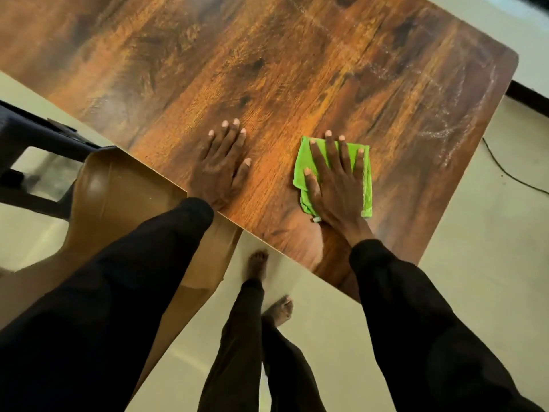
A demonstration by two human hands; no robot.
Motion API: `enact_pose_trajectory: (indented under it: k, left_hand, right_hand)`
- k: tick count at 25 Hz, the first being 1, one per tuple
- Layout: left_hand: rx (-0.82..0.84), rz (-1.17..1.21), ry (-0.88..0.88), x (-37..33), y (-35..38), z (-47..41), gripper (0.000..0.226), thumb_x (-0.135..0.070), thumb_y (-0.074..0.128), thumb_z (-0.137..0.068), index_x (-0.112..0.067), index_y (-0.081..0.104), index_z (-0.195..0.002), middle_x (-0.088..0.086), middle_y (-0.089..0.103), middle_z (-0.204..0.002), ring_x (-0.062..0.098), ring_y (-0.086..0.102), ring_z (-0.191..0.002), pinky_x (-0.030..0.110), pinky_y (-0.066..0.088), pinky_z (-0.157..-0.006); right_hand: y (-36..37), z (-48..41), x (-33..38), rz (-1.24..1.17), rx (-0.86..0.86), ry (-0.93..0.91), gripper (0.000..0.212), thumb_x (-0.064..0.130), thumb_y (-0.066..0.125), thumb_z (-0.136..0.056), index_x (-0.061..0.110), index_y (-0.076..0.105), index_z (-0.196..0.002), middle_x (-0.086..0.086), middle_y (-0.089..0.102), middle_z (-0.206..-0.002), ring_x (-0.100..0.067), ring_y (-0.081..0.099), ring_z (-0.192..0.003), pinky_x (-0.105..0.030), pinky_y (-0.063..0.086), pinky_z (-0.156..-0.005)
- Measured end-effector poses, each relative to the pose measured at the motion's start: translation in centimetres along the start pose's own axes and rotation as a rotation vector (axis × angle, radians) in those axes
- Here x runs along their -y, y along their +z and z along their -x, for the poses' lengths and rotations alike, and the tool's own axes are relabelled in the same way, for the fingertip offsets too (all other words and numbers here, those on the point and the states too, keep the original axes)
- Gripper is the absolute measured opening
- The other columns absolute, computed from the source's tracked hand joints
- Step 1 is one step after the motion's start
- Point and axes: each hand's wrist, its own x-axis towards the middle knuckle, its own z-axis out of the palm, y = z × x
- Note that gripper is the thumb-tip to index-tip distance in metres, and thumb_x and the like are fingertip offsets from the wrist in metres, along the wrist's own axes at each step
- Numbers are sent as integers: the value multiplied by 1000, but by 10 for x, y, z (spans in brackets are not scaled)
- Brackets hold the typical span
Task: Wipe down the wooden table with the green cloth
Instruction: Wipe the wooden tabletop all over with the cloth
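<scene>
The wooden table [267,69] fills the upper part of the head view, its dark grained top running from upper left to lower right. A green cloth [365,173] lies folded near the table's near edge. My right hand [335,179] presses flat on the cloth with fingers spread, covering most of it. My left hand [222,165] rests flat on the bare wood to the left of the cloth, palm down, holding nothing. Faint whitish streaks [463,114] show on the table's right side.
A brown chair [118,197] stands at the table's near left edge, under my left sleeve. A dark frame [32,150] sits at far left. My bare feet [276,307] stand on the pale floor. A thin cable [511,173] runs across the floor at right.
</scene>
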Motion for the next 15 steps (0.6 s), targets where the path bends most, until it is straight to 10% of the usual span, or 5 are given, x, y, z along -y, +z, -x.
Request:
enact_pose_trajectory:
  k: [7,15]
  left_hand:
    - [-1,32,13,5,2,0,60,-40,29,-116,-12,20,-169,8,13,-178,24,5,-166,42,1,-136]
    - [-43,68,7,4,0,3,57,-35,33,-116,-11,27,-167,9,20,-176,24,11,-165,43,6,-136]
  right_hand:
    - [22,51,44,22,84,-286,68,59,18,-114,27,24,-174,-8,9,-184,-34,4,-171,-66,5,-135]
    - [8,-20,49,26,15,-34,67,53,23,-113,26,22,-175,-7,9,-184,-33,4,-171,-64,4,-135]
